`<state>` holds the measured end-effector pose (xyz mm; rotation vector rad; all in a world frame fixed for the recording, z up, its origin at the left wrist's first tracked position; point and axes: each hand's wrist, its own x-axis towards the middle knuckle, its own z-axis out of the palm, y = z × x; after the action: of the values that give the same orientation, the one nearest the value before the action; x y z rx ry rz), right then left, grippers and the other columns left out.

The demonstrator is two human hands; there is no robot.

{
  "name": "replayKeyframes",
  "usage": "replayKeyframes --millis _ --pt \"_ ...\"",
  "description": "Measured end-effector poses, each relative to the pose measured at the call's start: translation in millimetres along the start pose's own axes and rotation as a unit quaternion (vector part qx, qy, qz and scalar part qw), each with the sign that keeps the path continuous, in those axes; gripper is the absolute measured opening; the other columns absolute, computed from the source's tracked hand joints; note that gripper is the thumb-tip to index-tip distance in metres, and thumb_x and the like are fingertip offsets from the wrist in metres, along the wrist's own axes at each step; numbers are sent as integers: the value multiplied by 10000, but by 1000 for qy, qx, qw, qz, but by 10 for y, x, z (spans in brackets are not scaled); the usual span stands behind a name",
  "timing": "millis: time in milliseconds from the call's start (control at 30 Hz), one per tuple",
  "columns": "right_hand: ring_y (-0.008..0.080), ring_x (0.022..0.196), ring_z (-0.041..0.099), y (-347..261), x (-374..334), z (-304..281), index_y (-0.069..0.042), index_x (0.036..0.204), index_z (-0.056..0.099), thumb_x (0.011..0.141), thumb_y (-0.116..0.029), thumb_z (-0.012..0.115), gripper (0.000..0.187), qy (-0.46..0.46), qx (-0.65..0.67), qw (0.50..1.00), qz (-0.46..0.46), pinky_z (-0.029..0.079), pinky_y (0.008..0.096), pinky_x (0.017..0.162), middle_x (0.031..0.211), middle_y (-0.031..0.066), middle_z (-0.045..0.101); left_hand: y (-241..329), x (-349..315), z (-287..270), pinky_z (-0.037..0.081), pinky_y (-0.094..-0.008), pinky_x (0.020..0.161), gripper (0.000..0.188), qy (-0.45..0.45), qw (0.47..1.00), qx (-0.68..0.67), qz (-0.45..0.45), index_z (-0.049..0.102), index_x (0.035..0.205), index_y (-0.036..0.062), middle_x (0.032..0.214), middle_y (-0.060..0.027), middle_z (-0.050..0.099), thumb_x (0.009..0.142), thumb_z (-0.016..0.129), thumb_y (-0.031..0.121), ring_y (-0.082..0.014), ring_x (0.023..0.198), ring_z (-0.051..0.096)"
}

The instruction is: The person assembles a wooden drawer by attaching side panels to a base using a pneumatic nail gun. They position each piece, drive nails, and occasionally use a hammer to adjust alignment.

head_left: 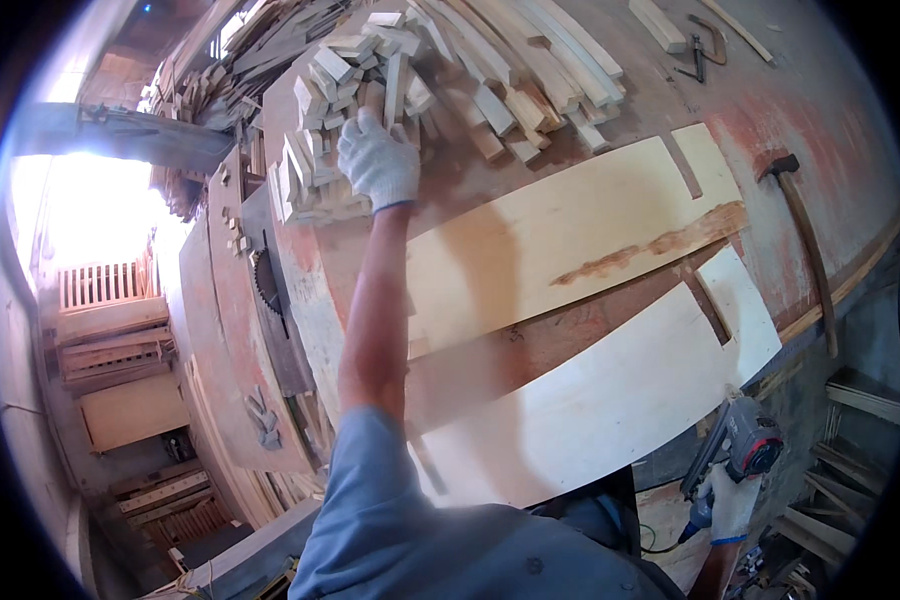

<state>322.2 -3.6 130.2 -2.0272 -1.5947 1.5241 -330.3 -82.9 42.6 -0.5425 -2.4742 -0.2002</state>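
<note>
My left hand (380, 165), in a white knit glove, reaches far forward into a heap of short wood blocks (335, 65). Its fingers are curled at a brownish wood block (373, 97) on the near side of the heap; the fingertips are partly hidden. At the lower right, my gloved right hand (732, 500) is wrapped round the handle of a nail gun (753, 440). The gun's nose lies by the near edge of a pale plywood panel (610, 385). Beyond that panel lies a second plywood panel (570, 235) with a brown stain; both have a narrow slot near the right end.
Long wood strips (530, 60) lie beside the block heap. A hammer (805, 240) rests along the table's right side, and a clamp (705, 50) is farther back. On the left, a circular saw blade (265, 280) sticks up through a dark plate. Wooden slatted pieces stand beyond.
</note>
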Motion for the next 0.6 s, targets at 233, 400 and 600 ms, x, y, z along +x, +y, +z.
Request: replayKeyframes --millis 233,400,600 --pt "154 571 608 -39 1 26 -29 992 554 917 -28 628 105 -13 -24 1000 6 490 334 582 655 47 628 -345 69 15 506 -510 974 424 -97 994 16 -53 676 1242 107 1229 -189 654 890 746 334 -394 1160 627" --pt "156 577 599 -107 -24 71 -25 981 566 918 -34 638 95 -8 -11 1000 25 488 341 600 656 48 628 -592 -75 -9 542 -400 813 269 -125 934 -269 -199 708 1142 23 967 -115 679 914 697 166 -259 878 661" --pt "163 587 608 7 -8 75 -10 1088 550 918 -20 640 192 5 14 1000 -7 493 347 598 676 53 628 -931 -474 -197 498 -286 656 213 -229 590 -663 -400 717 1106 -58 837 -55 634 968 675 99 -140 700 579"
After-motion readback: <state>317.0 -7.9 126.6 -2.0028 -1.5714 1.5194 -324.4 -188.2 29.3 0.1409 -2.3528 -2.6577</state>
